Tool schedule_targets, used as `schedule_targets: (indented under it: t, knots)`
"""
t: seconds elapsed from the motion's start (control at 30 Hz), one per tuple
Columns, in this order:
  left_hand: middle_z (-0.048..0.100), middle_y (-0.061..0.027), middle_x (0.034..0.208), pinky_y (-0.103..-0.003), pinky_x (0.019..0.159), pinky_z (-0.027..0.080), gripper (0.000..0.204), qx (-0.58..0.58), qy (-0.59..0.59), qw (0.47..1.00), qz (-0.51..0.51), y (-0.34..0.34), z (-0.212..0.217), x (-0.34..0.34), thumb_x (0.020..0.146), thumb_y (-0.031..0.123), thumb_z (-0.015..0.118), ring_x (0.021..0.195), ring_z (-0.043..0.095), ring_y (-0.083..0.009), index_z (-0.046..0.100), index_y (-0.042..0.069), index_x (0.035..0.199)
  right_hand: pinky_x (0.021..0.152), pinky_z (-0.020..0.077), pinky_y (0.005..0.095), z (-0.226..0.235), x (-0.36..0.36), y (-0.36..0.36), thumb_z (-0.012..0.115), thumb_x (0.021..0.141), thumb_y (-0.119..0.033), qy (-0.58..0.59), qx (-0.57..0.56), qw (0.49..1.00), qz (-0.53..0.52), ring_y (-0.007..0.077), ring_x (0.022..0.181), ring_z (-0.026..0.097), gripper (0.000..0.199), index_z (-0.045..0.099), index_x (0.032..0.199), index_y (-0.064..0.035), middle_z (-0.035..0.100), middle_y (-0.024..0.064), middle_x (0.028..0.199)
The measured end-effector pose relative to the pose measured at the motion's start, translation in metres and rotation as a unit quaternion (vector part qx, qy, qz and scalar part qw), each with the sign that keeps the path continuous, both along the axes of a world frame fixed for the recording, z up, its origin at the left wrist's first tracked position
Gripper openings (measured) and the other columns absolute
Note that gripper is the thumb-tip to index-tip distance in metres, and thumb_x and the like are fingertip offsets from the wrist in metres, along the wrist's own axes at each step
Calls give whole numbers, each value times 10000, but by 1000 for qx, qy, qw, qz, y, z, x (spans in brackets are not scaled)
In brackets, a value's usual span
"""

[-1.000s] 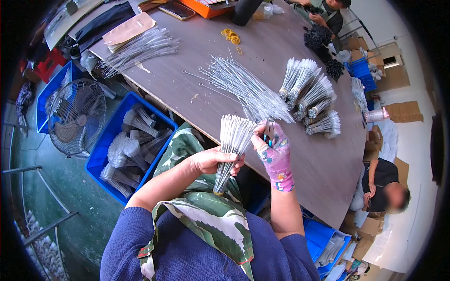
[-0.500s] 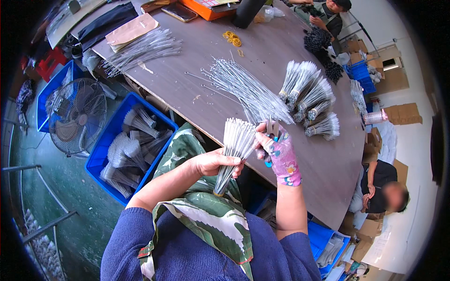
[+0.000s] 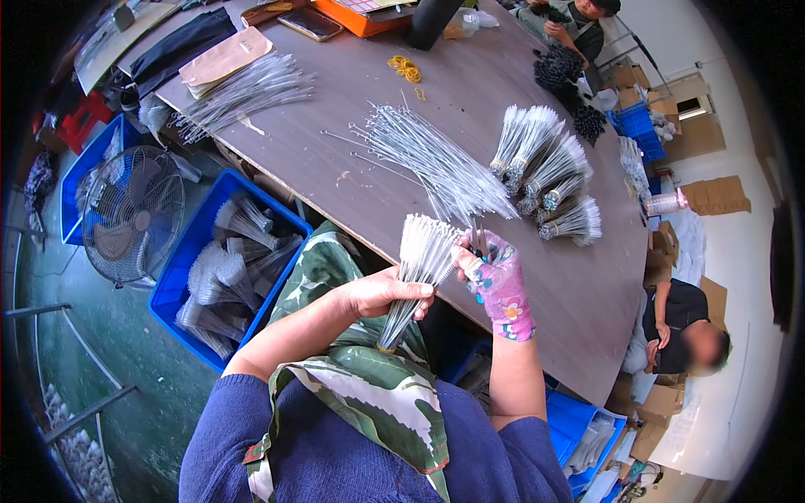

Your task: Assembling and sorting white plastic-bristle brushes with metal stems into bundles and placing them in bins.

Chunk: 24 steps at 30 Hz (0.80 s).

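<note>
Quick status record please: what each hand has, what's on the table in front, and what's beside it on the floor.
left hand: grip closed around a bundle of thin wire brushes
right hand: in a patterned glove, fingers pinching brushes at the bundle's top
table: loose brush pile, tied brush bundles, yellow rubber bands
floor, left: blue crate of bundles, fan

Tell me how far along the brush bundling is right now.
Done: several tied bundles lie fanned on the table, and more fill the blue crate. In hand: the left hand grips a fanned bunch of wire brushes, and the gloved right hand pinches a few at its top. Left: a loose pile of brushes mid-table and another loose pile at the far-left edge.
</note>
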<state>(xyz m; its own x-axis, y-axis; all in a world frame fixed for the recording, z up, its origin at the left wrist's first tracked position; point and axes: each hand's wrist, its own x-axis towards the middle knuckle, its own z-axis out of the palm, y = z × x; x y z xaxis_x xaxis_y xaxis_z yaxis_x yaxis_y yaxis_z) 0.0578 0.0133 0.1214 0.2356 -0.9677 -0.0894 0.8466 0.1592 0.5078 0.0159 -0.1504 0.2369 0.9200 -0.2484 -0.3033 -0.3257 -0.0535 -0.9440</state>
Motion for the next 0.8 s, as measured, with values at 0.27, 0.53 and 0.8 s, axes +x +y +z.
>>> schedule_targets:
  t: [0.27, 0.53, 0.8]
  knots:
    - [558, -49, 736, -286, 656, 492, 263, 45, -21, 999, 3, 3, 7, -5, 817, 243, 667, 671, 572, -144, 558, 19, 902, 333, 270, 207, 59, 49, -65, 526, 855, -185, -294, 63, 902, -309, 71, 408, 390, 222, 417, 669, -130, 454, -6, 581]
    - [550, -20, 704, -252, 619, 437, 201, 125, -118, 974, 144, 8, 11, 6, 817, 227, 663, 649, 539, -117, 565, 53, 829, 333, 327, 216, -3, 69, -79, 543, 863, -90, -276, 14, 889, -366, 105, 448, 507, 58, 541, 814, -59, 608, 67, 688]
    - [556, -15, 715, -255, 642, 430, 211, 169, -153, 959, 169, 7, 1, 0, 817, 239, 667, 675, 533, -109, 578, 50, 842, 352, 333, 202, -46, 71, -38, 585, 868, -115, -189, -13, 935, -300, 95, 471, 528, 113, 557, 948, -41, 611, 66, 716]
